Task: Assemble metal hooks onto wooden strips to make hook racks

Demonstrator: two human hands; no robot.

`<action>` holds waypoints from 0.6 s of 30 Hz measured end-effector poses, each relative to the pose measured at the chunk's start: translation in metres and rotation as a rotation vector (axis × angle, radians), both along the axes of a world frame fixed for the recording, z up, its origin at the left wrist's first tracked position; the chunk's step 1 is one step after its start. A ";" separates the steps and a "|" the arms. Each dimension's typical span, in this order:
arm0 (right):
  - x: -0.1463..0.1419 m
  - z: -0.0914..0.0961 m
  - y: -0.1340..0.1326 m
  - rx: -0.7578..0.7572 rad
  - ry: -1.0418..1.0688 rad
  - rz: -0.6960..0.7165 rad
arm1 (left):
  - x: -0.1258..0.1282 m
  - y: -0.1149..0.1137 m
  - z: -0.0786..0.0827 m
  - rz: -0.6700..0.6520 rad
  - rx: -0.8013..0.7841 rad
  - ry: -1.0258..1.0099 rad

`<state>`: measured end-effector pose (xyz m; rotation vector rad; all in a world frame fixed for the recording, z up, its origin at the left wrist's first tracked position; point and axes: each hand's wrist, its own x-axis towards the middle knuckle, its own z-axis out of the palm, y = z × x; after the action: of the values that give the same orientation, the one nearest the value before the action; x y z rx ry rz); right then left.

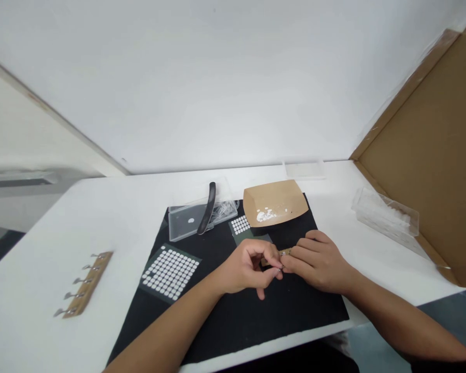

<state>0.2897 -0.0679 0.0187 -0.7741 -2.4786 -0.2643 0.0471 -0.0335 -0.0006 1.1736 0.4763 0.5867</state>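
My left hand [252, 265] is over the black mat, thumb and index finger pinched on something tiny that I cannot make out. Its fingertips meet those of my right hand [318, 262], whose fingers are curled over a small wooden strip [264, 262]. Most of that strip is hidden by both hands; a bit of metal shows near its top edge. Just behind the hands lies a small dark green sheet [241, 228] with rows of white oval dots. A brown paper tray [275, 194] holding loose white pieces stands beyond them.
At left, another wooden strip [89, 285] bears several metal clips. A larger dotted sheet [171, 273] lies on the black mat [233, 331]. A dark curved file [207, 208] rests across a clear plastic case [182, 225]. Clear boxes [386, 215] stand right, beside a cardboard wall [431, 155].
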 end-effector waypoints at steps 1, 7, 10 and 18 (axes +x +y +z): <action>0.000 0.000 0.000 0.008 -0.004 -0.001 | 0.000 0.000 0.000 0.004 0.009 0.001; 0.000 0.000 0.001 0.043 -0.017 -0.011 | -0.001 -0.001 0.001 0.021 0.067 -0.010; 0.000 -0.001 0.000 0.029 -0.021 -0.013 | -0.001 -0.001 0.002 0.029 0.086 -0.016; 0.000 -0.005 0.001 -0.006 -0.005 -0.007 | 0.002 -0.003 0.003 0.081 0.151 -0.002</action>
<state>0.2896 -0.0670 0.0135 -0.7856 -2.4829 -0.2614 0.0493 -0.0361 0.0028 1.3012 0.4862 0.7031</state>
